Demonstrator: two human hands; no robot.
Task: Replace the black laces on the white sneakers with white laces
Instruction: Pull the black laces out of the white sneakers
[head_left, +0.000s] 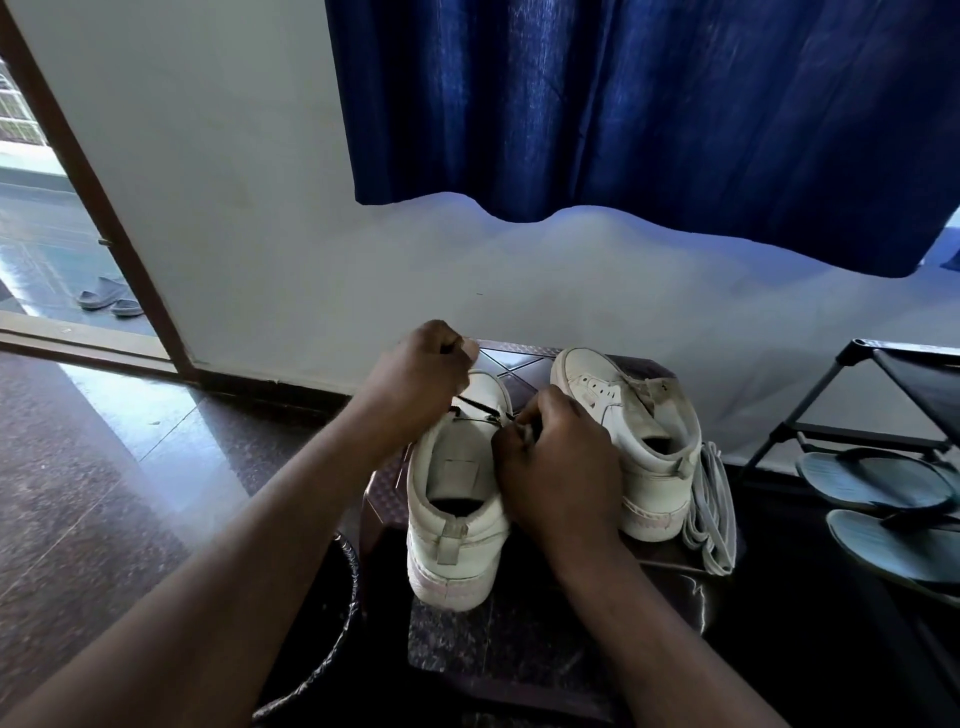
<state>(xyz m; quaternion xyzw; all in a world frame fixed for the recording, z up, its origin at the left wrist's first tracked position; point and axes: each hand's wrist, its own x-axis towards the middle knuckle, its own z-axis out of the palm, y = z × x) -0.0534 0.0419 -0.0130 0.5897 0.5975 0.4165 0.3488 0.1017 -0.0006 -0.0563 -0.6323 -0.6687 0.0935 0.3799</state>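
Two white sneakers stand heel-toward-me on a dark stool (524, 639). The left sneaker (457, 514) has a black lace (475, 410) crossing its front eyelets. My left hand (421, 384) is raised over its toe with fingers curled, pinching one end of that lace. Against the sneaker's right side, my right hand (556, 467) pinches the other end of the lace. The right sneaker (639, 441) shows no lace. White laces (714, 509) lie bundled to the right of it.
A black shoe rack (883, 410) with blue-grey sandals (878, 483) stands at the right. A dark woven basket (332, 644) sits below the stool at the left. A blue curtain (649, 104) hangs on the wall behind. An open doorway (62, 234) is at the far left.
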